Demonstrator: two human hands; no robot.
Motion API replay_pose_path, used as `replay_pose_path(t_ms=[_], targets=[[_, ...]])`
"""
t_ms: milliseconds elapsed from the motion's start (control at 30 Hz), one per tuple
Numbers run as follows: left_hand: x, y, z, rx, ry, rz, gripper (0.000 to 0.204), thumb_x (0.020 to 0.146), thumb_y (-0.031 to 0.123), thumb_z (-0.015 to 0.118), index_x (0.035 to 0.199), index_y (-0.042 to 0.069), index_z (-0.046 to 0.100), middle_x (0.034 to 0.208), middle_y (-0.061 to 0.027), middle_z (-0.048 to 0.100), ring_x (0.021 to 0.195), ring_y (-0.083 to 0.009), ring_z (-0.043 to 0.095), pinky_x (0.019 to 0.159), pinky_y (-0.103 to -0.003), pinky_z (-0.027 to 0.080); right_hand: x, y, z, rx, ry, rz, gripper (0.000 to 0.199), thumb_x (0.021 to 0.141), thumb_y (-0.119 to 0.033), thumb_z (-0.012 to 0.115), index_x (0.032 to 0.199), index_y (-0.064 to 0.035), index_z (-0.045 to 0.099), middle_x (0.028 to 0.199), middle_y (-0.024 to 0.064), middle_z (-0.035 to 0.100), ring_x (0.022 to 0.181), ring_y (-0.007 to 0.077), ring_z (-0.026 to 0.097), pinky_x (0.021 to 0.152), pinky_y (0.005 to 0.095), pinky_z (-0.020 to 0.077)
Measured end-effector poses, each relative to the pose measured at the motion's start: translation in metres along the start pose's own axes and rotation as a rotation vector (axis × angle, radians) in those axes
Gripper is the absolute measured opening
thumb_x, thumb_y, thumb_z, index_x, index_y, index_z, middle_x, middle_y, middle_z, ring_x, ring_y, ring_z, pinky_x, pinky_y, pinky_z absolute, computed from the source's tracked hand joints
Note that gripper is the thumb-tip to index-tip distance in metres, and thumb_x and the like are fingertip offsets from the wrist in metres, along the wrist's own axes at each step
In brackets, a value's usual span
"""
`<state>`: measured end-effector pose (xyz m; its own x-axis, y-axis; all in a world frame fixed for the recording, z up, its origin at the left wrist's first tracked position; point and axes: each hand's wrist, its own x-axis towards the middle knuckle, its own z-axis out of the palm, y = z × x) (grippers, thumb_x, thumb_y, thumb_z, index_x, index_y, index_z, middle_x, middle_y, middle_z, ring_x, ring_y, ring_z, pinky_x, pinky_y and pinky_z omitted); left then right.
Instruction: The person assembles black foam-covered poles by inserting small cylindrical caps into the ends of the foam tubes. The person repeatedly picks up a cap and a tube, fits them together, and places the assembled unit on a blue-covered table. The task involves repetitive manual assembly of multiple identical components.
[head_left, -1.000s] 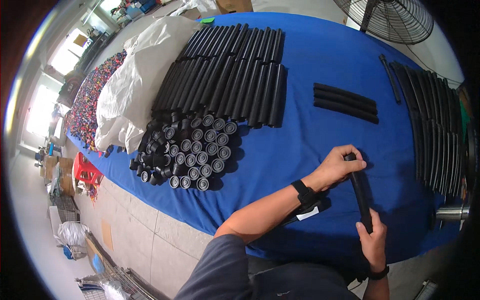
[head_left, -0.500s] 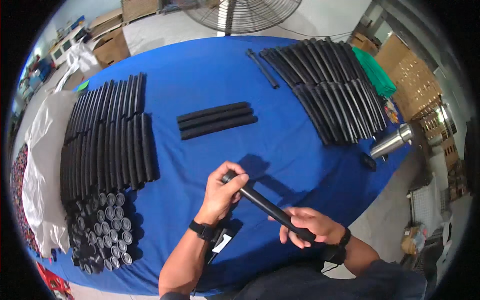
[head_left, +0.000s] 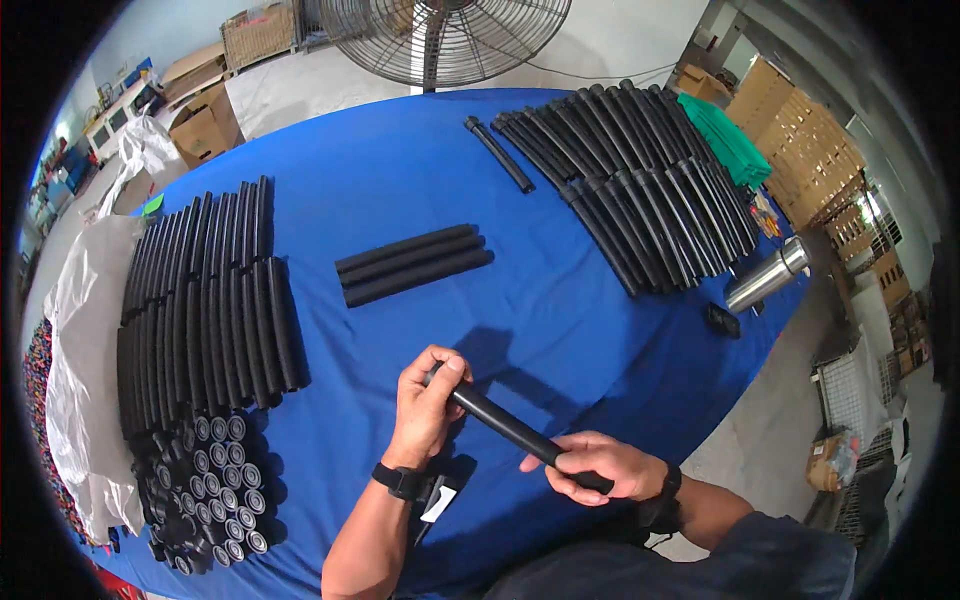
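Both grips (hands) (head_left: 428,405) (head_left: 600,467) around black tube (head_left: 505,425)

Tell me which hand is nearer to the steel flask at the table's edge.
Right. The right hand grips the black tube below-left of the steel flask; the left hand is farther left.

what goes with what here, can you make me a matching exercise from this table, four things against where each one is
Things:
1. black tube
2. three foam sleeves
3. steel flask
4. round end caps

Places:
A. piled at the table's near left corner
B. lying on its side at the table's right edge
C. held at both ends by the left hand and right hand
D. side by side in the middle of the blue table

Pairs: 1-C, 2-D, 3-B, 4-A
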<state>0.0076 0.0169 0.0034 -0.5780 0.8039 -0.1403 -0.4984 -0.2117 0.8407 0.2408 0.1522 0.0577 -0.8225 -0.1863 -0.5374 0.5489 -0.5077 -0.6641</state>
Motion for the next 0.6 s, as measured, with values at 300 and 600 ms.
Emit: replay_pose_path(t_ms=[300,600], targets=[[0.001,-0.001,0.0,-0.048,0.048,0.091,0.02,0.102,0.024,0.062,0.089,0.009,0.062,0.076,0.0008,0.059,0.054,-0.0044,0.047,0.045,-0.021,0.035,-0.005,-0.012,0.005,0.334,-0.079,0.046,0.043,0.102,-0.024,0.063,0.138,-0.0014,0.053,0.086,0.0054,0.06,0.057,0.0096,0.058,0.047,0.0242,0.045],[0.003,-0.003,-0.002,-0.091,0.041,0.122,0.014,0.101,0.019,0.063,0.092,0.008,0.062,0.079,-0.0007,0.061,0.057,-0.0046,0.047,0.047,-0.021,0.036,-0.006,-0.013,0.008,0.161,-0.002,-0.006,0.042,0.108,-0.032,0.053,0.136,-0.0011,0.054,0.092,0.0073,0.066,0.058,0.0096,0.06,0.045,0.0231,0.0436]])
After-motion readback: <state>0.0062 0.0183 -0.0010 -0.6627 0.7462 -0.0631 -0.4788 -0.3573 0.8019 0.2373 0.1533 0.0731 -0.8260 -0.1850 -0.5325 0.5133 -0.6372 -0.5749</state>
